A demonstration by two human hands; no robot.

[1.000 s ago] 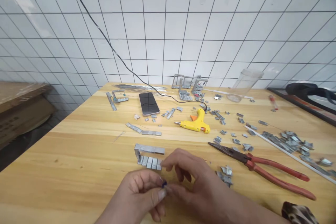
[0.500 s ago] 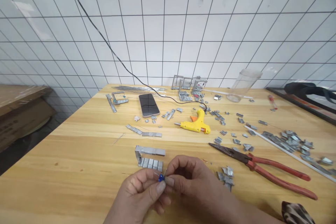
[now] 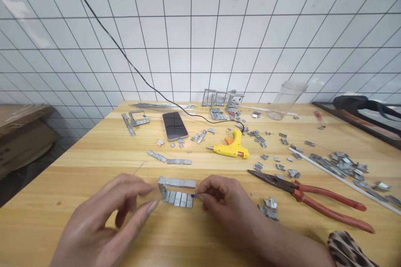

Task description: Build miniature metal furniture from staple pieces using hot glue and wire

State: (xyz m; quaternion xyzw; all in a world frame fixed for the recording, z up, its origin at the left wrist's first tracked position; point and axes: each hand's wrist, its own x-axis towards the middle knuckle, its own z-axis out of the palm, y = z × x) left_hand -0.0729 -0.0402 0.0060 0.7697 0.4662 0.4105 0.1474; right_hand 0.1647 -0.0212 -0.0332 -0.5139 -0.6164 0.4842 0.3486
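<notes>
My right hand (image 3: 227, 202) pinches a small blue piece (image 3: 193, 195), likely with a thin wire, between thumb and fingertips. The piece is at the right end of a C-shaped frame of silvery metal staples (image 3: 178, 198); I cannot tell whether they touch. My left hand (image 3: 108, 219) is left of this frame, with thumb and fingers apart and nothing between them. Its fingertips are near the frame's upright side. Behind the frame lie two short strips of joined staples (image 3: 179, 162).
A yellow glue gun (image 3: 230, 147) with a black cord lies mid-table, beside a phone (image 3: 174, 125). Red-handled long-nose pliers (image 3: 300, 192) and loose staple pieces (image 3: 344, 164) are to the right. A tilted clear plastic cup (image 3: 286, 98) and more small metal frames (image 3: 217, 102) stand near the tiled wall.
My left hand has let go of the blue piece, moved left and opened. My right hand has carried the piece slightly up to the frame's right end. The view has shifted slightly.
</notes>
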